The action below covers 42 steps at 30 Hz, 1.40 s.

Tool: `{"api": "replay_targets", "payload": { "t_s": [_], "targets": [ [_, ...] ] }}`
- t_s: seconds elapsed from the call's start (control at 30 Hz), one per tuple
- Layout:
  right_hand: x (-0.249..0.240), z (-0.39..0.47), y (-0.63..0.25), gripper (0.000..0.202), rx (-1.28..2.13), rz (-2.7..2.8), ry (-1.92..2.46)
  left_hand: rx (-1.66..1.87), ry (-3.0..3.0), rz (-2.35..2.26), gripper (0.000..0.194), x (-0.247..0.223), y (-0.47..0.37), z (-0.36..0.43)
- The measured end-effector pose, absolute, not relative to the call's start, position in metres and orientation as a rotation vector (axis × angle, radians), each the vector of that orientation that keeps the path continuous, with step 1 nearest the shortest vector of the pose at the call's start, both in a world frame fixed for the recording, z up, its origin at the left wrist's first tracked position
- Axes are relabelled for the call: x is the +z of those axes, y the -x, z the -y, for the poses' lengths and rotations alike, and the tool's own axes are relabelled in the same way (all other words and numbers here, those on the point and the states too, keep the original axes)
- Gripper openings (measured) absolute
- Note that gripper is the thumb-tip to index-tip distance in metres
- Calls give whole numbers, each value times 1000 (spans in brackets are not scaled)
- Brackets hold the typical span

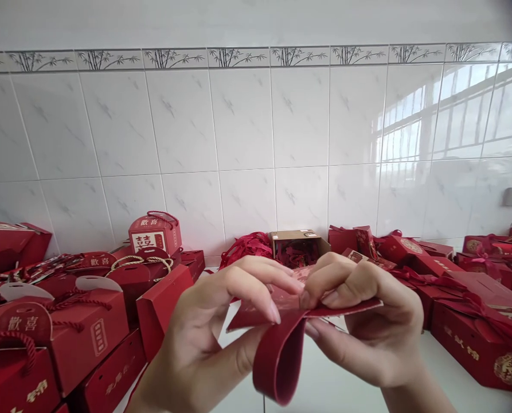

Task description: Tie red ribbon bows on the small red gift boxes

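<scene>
Up close in the middle, both my hands hold a red card piece [256, 314] with faint print on its upper face. A smooth red strip [277, 373] hangs from it in a rounded loop; whether it is ribbon or part of the card I cannot tell. My left hand [221, 321] pinches the card beside the loop, thumb below and fingers above. My right hand [367, 321] grips the card's other half, its curled fingers on top and thumb underneath. The fingertips of both hands nearly meet over the top of the loop.
Red gift boxes [96, 332] with rope handles crowd the left side. A small box [155, 235] stands on top of others. At the back are a heap of red ribbon [247, 246] and an open cardboard box [301, 235]. More ribboned boxes [475, 338] lie right, before a tiled wall [247, 126].
</scene>
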State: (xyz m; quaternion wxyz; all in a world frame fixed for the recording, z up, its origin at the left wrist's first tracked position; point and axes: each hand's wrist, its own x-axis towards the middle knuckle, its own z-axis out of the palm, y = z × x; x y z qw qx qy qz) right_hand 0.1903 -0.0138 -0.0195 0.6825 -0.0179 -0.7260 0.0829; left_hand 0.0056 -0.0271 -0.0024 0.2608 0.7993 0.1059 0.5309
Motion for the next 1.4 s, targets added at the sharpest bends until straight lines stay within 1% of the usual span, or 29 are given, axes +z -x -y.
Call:
{"api": "replay_targets", "payload": {
  "t_s": [0.1,0.37,0.5,0.6,0.7,0.77,0.83,0.97,1.1,1.3,1.4],
  "targets": [
    [-18,15,-189,25,161,1624,38,1414,-2149,-280,13,-4,-6,27],
    [-20,15,-187,26,59,1539,66,1435,-2133,-260,17,-4,-10,25],
    [-21,14,-183,26,136,1502,56,1517,-2102,-255,16,-3,-15,20],
    [-18,10,-180,23,344,1482,125,1683,-2031,-369,15,-3,-21,18],
    [-15,5,-180,27,687,1467,298,1841,-1953,-613,14,-3,-24,16],
    [-13,2,-181,29,898,1465,373,1875,-1954,-727,13,-4,-25,13],
    [-12,1,-184,27,1053,1460,422,1873,-1997,-780,14,-4,-23,10],
    [-12,0,-187,26,1237,1413,412,1836,-2006,-848,17,-6,-23,8],
    [-14,-3,-183,25,1210,1335,402,1877,-1898,-897,17,-5,-32,13],
    [-17,-9,-172,16,854,1289,371,1818,-1708,-933,22,-3,-44,11],
    [-19,-13,-170,19,888,1258,399,1799,-1655,-952,26,-3,-45,6]
  ]
}}
